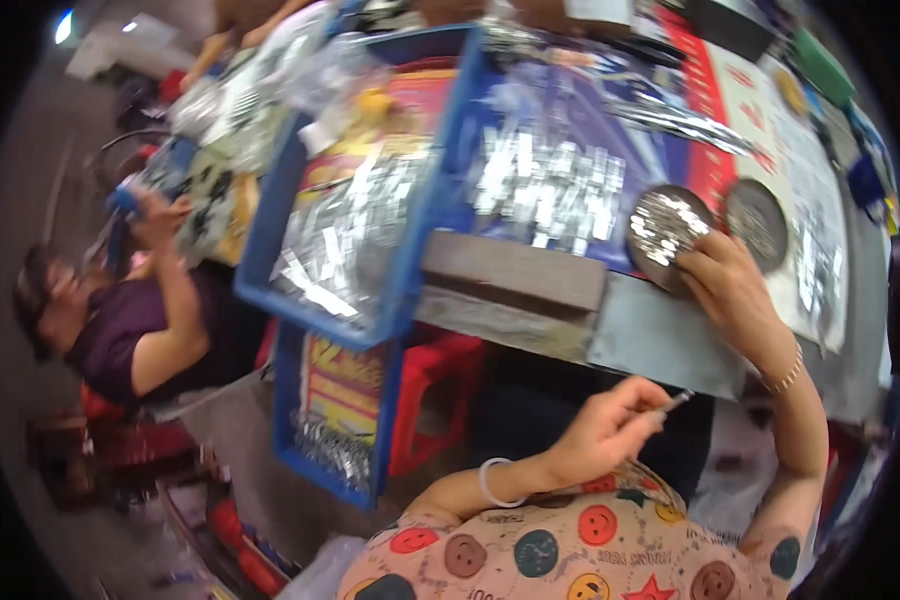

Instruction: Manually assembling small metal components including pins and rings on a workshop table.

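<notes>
Left hand (610, 430): pinching metal piece (679, 400) at its fingertips | right hand (728, 285): at dish (658, 268) ahead, grip hidden | one piece seemingly underway; bits (658, 228) remain; strips (550, 185) beyond hands, finish unclear

"What do the right fingers (701, 263) touch?"
"Can't tell: the shiny pieces (665, 228) beside them blur, and those fingers hide part of the dish (660, 273)."
"And in the left fingers (638, 393)?"
"A slim piece (679, 400), one end covered, too small to identify."
</notes>
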Available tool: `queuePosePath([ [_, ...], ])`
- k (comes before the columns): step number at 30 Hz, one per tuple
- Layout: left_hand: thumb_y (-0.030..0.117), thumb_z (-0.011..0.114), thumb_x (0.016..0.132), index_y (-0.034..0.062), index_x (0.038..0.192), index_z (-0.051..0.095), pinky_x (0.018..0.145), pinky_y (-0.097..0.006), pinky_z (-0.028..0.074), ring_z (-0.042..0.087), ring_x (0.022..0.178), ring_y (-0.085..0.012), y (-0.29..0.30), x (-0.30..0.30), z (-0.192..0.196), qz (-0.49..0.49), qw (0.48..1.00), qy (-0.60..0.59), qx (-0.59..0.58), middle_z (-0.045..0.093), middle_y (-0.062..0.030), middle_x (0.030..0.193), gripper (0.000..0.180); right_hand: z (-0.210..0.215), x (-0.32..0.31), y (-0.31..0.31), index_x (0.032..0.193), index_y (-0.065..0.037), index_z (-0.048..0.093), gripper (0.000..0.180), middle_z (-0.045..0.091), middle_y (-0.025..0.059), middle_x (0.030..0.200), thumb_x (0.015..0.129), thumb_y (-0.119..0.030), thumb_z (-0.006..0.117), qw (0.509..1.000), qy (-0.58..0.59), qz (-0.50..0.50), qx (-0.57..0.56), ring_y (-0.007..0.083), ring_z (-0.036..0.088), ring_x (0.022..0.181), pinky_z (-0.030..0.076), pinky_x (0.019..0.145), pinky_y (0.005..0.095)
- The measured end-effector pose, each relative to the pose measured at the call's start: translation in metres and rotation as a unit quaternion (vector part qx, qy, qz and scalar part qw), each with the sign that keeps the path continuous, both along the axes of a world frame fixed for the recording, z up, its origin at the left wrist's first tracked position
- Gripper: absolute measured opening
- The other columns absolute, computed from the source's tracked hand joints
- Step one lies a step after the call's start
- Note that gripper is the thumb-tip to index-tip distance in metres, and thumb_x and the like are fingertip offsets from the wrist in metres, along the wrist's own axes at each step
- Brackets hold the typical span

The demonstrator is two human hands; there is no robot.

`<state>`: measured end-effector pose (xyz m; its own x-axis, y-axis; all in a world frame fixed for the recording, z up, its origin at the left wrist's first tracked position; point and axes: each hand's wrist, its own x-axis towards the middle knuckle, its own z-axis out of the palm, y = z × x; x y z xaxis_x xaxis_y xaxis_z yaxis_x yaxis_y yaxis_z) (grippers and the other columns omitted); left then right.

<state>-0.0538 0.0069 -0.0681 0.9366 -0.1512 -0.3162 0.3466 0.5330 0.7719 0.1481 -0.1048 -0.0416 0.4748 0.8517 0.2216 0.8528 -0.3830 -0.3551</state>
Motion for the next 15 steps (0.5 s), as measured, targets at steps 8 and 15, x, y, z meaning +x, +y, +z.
queuePosePath([
  [8, 0.007, 0.047, 0.093, 0.0012, 0.106, 0.046, 0.051, -0.016, 0.035, 0.042, 0.058, -0.0016, -0.001, -0.001, 0.006, 0.027, 0.999, -0.027, -0.011, 0.050, 0.0009, 0.080, 0.014, 0.016, -0.014, 0.007, 0.084, -0.002, 0.058, 0.010, 0.051, 0.0108, 0.088, 0.074, -0.002, 0.060, 0.998, 0.064, 0.014, -0.020, 0.0297, 0.048, 0.084, 0.039, 0.077, 0.0369],
  [15, 0.009, 0.047, 0.093, 0.0014, 0.106, 0.045, 0.051, -0.016, 0.036, 0.042, 0.059, -0.0016, 0.005, -0.004, 0.006, 0.037, 0.998, -0.049, -0.021, 0.050, 0.0013, 0.080, 0.015, 0.019, -0.016, 0.011, 0.082, -0.002, 0.053, 0.015, 0.049, 0.0117, 0.086, 0.071, -0.002, 0.062, 0.997, 0.065, 0.018, -0.031, 0.0312, 0.047, 0.084, 0.039, 0.076, 0.0377],
])
